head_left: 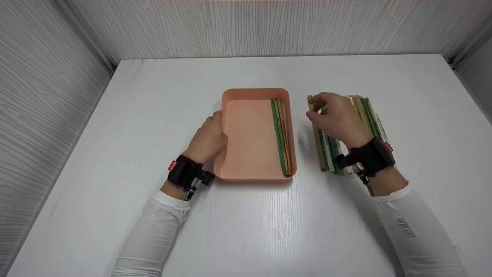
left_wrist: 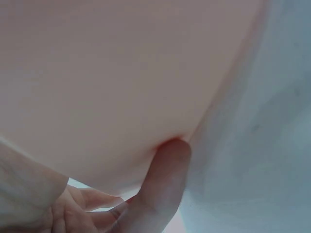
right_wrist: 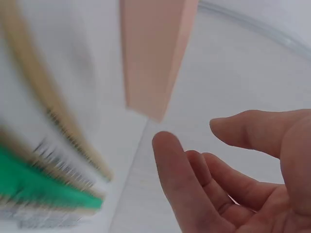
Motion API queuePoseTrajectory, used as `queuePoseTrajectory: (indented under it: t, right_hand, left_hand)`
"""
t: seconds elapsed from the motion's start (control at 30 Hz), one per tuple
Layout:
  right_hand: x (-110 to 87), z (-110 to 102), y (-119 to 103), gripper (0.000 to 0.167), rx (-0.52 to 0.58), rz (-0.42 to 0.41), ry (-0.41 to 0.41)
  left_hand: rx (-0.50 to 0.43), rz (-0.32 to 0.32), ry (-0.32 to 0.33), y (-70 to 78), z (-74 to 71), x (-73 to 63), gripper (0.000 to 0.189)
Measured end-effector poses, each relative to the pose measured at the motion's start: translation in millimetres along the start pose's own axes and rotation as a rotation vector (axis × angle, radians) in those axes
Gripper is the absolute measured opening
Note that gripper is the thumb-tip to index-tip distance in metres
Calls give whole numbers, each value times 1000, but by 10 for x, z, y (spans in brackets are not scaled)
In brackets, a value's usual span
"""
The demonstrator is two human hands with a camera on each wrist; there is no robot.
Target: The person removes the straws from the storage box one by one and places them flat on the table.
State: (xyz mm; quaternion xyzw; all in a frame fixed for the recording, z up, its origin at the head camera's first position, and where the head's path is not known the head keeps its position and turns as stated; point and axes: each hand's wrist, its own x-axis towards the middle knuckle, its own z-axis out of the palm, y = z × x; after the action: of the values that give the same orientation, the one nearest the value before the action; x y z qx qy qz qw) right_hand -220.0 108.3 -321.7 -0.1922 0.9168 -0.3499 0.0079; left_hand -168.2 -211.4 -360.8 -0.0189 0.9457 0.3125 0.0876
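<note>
A shallow pink tray (head_left: pixel 246 177) lies in the middle of the table. My left hand (head_left: pixel 207 140) grips its left side, with the thumb (left_wrist: pixel 167 170) pressed against the pink wall in the left wrist view. Inside, several long thin printed strips (head_left: pixel 281 136), green and tan, lie along the right wall. My right hand (head_left: pixel 342 117) hovers over a row of similar strips (head_left: pixel 322 154) in tan, green and white, right of the tray. In the right wrist view its thumb and forefinger (right_wrist: pixel 170 165) are apart, with nothing between them. The hand and wrist hide part of the row.
The white table (head_left: pixel 246 223) spreads around the tray and row. A pale wood-grain panel (head_left: pixel 250 29) rises behind the table, and another panel (head_left: pixel 46 96) stands along the left. Black wrist straps (head_left: pixel 371 156) are worn on both arms.
</note>
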Motion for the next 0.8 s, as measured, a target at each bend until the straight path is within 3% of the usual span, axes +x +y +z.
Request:
queuePoseTrajectory:
  t: [0.17,0.43,0.47,0.6,0.7,0.8]
  right_hand:
    - [148,99,-403,32,-68,-86,-64]
    - [512,310,-868,40,-276,-42,-351]
    - [554,342,-896,41,-302,-43,-365]
    - [689,501,-918,15,-429,-70,-390]
    - [750,619,-868,22,-524,-83,-377]
    - [777,699,-814,13,-558,-39,-386]
  left_hand:
    - [9,-11,0,15,-22,15,68]
    - [3,-10,-1,13,-2,14,67]
    - [2,-7,1,10,-3,11,67]
    - [12,17,14,-4,-3,5,67]
    - [35,33,24,-8,0,0,66]
    - [46,36,24,-5,10,-1,66]
